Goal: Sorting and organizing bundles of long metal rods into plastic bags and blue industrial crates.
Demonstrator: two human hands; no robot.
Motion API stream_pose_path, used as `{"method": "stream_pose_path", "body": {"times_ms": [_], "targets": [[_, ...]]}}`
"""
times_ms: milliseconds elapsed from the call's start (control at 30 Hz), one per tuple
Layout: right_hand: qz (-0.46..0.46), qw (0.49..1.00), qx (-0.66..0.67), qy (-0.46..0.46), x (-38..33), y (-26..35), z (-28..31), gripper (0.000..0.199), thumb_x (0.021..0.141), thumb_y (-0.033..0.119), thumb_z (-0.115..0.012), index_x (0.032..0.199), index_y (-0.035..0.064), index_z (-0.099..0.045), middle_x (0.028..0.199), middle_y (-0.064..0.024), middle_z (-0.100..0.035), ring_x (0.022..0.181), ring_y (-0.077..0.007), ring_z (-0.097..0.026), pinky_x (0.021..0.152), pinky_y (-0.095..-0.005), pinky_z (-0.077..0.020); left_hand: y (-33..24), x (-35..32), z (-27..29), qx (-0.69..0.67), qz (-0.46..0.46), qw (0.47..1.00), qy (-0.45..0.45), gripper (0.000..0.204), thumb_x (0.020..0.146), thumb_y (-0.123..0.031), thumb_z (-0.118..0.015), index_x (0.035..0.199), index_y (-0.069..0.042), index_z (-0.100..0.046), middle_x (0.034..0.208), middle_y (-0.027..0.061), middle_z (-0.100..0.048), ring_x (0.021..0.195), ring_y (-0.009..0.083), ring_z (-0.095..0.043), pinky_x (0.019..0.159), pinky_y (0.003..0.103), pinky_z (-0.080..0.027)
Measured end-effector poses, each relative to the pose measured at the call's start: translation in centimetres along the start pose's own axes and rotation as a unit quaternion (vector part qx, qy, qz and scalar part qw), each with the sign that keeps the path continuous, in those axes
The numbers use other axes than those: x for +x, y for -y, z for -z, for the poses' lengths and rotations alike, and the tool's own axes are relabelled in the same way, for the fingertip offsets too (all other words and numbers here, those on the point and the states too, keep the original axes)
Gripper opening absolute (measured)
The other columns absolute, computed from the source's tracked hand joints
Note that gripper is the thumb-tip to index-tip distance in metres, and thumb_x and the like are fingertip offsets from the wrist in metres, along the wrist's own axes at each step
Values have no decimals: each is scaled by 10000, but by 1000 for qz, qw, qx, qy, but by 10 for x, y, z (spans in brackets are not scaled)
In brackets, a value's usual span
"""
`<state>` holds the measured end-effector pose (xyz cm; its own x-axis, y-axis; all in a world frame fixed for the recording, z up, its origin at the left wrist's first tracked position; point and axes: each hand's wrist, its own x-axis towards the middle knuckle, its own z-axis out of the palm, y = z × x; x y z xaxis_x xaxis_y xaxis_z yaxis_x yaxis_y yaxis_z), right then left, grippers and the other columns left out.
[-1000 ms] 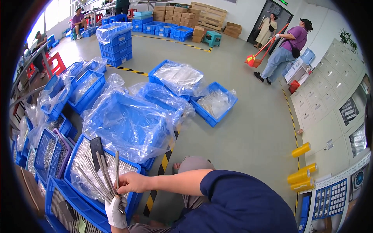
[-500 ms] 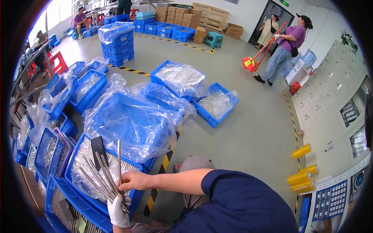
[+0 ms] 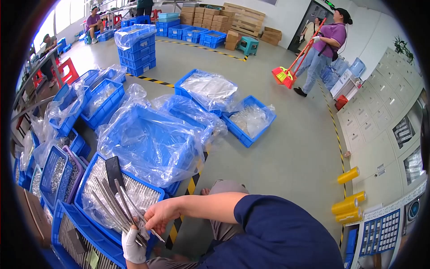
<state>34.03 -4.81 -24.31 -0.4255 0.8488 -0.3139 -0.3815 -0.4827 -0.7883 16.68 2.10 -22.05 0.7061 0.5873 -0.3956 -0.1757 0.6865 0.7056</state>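
My left hand (image 3: 133, 247), in a white glove, is closed around a fanned bundle of thin metal rods (image 3: 107, 200). Just to its right, my bare right hand (image 3: 162, 215) pinches a single metal rod (image 3: 129, 202), which slants across beside the bundle. Both hands are over the near edge of a blue crate (image 3: 154, 190) filled with rows of similar rods. A crumpled clear plastic bag and a dark flat block (image 3: 113, 169) lie on those rows. The lower ends of the bundle are partly hidden by my gloved fingers.
Beyond is a large blue crate (image 3: 152, 139) lined with clear plastic. Small-part baskets (image 3: 54, 172) crowd the left, and another rod-filled crate (image 3: 67, 224) stands nearest. Yellow rolls (image 3: 345, 205) and cabinets (image 3: 371, 116) line the right. A person (image 3: 329, 42) holds a red broom and dustpan.
My right hand has shifted slightly right, and its rod has tipped from upright to a slant. The left hand still grips the bundle. The person with the broom has moved left.
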Motion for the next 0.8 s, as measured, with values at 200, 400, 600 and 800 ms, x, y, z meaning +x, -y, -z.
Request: {"method": "stream_pose_path", "body": {"times_ms": [200, 400, 600, 800], "targets": [[-62, 996, 21, 67, 0, 2, 0, 210, 804, 230, -547, 852, 27, -522, 701, -76, -589, 636, -147, -587, 584, -261, -470, 3, -2, 3, 6, 25, 999, 41, 281, 758, -138, -594, 986, -20, -479, 783, 55, -528, 606, 147, -519, 510, 235, -426], [-76, 992, 52, 90, 0, -2, -6, 198, 804, 222, -543, 853, 31, -524, 734, -89, -602, 648, -166, -596, 597, -275, -475, 3, 1, 1, -1, 10, 1000, 25, 282, 753, -140, -592, 983, -22, -481, 791, 58, -532, 609, 146, -523, 509, 236, -427], [-125, 980, -11, 156, -8, -17, -22, 198, 793, 196, -546, 870, 15, -533, 828, -126, -603, 758, -224, -596, 654, -332, -482, -9, 9, 18, 38, -24, 999, 0, 256, 760, -131, -562, 986, -28, -495, 757, 45, -543, 539, 113, -497, 454, 203, -394], [-55, 985, -88, 137, -15, 1, -24, 164, 774, 159, -556, 854, 16, -559, 803, -86, -609, 749, -153, -584, 644, -253, -468, -16, 8, 28, 5, -75, 997, -7, 264, 788, -157, -538, 1014, -36, -477, 747, 41, -535, 614, 129, -528, 504, 228, -427]]}}
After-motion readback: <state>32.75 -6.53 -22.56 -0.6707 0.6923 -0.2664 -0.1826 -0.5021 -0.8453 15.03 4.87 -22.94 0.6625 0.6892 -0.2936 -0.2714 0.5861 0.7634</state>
